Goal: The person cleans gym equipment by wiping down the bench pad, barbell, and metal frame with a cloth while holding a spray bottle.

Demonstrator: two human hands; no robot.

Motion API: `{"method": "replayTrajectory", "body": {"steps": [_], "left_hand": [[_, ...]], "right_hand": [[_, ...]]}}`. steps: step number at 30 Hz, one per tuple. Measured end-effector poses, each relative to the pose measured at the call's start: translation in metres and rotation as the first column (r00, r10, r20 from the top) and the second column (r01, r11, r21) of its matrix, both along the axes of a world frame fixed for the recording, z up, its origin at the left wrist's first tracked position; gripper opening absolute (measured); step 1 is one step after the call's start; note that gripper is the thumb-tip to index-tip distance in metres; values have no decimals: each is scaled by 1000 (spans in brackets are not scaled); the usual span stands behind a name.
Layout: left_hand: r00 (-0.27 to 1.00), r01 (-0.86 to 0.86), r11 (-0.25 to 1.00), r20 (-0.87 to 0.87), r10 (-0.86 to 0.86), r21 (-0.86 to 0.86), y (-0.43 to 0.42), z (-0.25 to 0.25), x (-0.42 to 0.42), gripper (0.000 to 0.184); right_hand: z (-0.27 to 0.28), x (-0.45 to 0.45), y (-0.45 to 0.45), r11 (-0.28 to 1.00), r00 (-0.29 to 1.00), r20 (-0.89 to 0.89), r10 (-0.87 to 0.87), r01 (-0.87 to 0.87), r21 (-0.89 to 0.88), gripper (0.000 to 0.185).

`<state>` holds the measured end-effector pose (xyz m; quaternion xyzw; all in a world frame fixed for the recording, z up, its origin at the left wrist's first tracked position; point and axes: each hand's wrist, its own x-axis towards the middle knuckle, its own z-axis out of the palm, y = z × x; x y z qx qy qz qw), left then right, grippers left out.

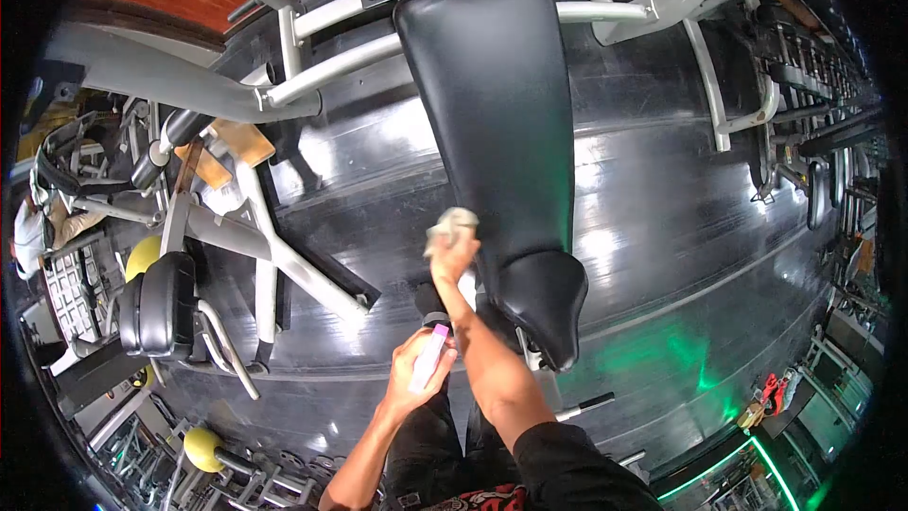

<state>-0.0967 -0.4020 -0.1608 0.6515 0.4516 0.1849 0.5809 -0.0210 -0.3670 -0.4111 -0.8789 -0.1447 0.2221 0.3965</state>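
Note:
A crumpled, pale cloth [452, 226] is held in my right hand [455, 259], beside the left edge of a long black padded bench [497, 95]. My right forearm passes over the bench's near left side. Closer to my body, my left hand [417, 366] is wrapped round a white bottle [427, 360] with a pinkish-purple top. The bench's black seat pad [544, 298] lies to the right of both hands. Its surface looks smooth and shiny.
Grey metal frame bars [340, 66] cross beside the bench. A machine with a black pad [167, 307] stands at left, near a yellow ball [202, 449]. Racks of weights [804, 85] line the right. A person [36, 237] is at the far left edge.

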Motion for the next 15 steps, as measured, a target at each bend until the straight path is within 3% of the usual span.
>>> {"method": "replayTrajectory", "body": {"steps": [2, 4, 5, 7, 8, 9, 10, 12, 14, 15], "left_hand": [[1000, 4, 1000, -13, -4, 5, 2, 5, -7, 12], [1000, 3, 1000, -19, -4, -17, 0, 6, -17, 11], [1000, -2, 999, -20, 1, -43, -1, 6, -20, 11], [1000, 11, 1000, 7, -11, -1, -3, 2, -24, 12], [999, 20, 999, 24, -21, 41, -5, 1, -26, 12], [999, 19, 999, 25, -20, 43, -7, 2, -29, 12], [999, 17, 1000, 29, -18, 23, -9, 2, -31, 13], [999, 10, 1000, 34, -10, 1, -15, 2, -38, 14], [998, 2, 1000, 56, -1, -10, -21, -2, -41, 14], [998, 4, 1000, 59, -3, -6, -21, -1, -40, 14]], "right_hand": [[6, -21, 5, 987, 940, -301, 163, -150, 65, 39], [24, -20, 17, 991, 964, -265, 39, -3, 134, 34], [35, -6, 21, 970, 924, -380, -44, 130, 206, 33], [48, 44, 19, 892, 989, -143, -35, 95, 442, 31], [69, 76, 20, 917, 995, 34, -98, 77, 391, 31], [58, 104, 20, 884, 973, 110, -202, 133, 447, 32], [52, 137, 16, 905, 934, 268, -237, 112, 411, 35], [43, 183, 4, 985, 843, 510, -168, 124, 120, 43], [22, 180, 2, 990, 943, 312, -116, 135, -41, 45], [22, 167, 8, 967, 949, 265, -171, 213, -139, 49]]}}
